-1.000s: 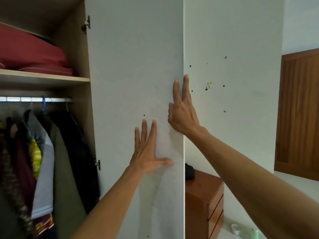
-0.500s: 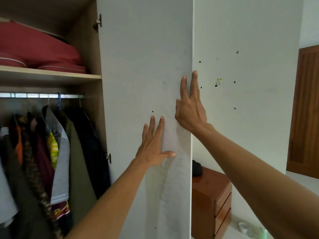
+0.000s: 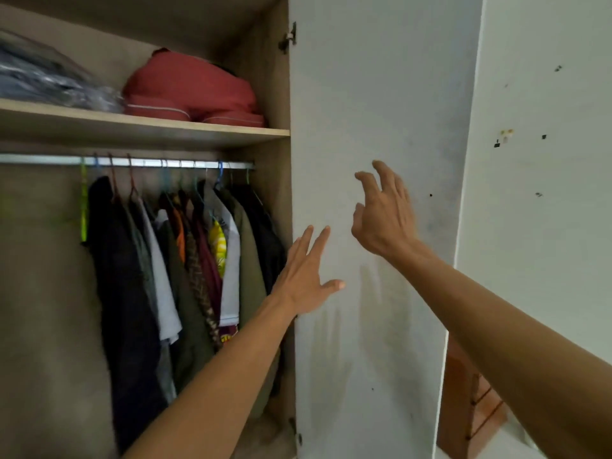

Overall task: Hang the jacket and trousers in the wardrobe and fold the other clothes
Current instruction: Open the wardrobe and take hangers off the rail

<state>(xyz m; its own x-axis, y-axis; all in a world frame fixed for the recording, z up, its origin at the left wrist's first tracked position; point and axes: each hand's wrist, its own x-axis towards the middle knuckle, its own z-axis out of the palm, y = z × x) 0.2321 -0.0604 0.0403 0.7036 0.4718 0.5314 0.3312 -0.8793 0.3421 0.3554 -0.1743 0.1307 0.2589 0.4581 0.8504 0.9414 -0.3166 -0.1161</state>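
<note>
Left hand (image 3: 306,276): arm reaches up from bottom centre, palm toward the white wardrobe door (image 3: 374,94), fingers (image 3: 323,238) straight and spread wide, thumb out to the right. Sits near the door's hinge edge; looks flat on the panel but can't confirm contact. Holds nothing.

Right hand (image 3: 384,220): arm comes in from bottom right, hand higher than the left, mid-door. Its fingers are loosely curled, claw-like, gripping nothing. Can't tell if the tips touch the panel; slight motion blur.

Door is swung open, hinges visible top and bottom on its left edge. Faint grey smudges and streaks on the panel below both hands.

Wardrobe (image 3: 258,61) interior, left of the door: metal rail (image 3: 43,159) under a shelf (image 3: 142,127), with a packed row of hanging clothes (image 3: 185,260) on coloured hangers, bunched toward the right end of the rail. Dark garments at both ends, olive ones, a white and yellow printed top, a maroon one, a patterned strip in between. Can't pick out which are the jacket or trousers. One green hanger (image 3: 83,207) hangs bare at the left of the row.

On the shelf: red padded bundle (image 3: 188,87) at right, plastic-wrapped dark item (image 3: 49,81) at left, blurred.

Room: white wall (image 3: 546,226) right of the door with small dark marks, brown wooden drawer unit (image 3: 470,399) low behind the door edge.
</note>
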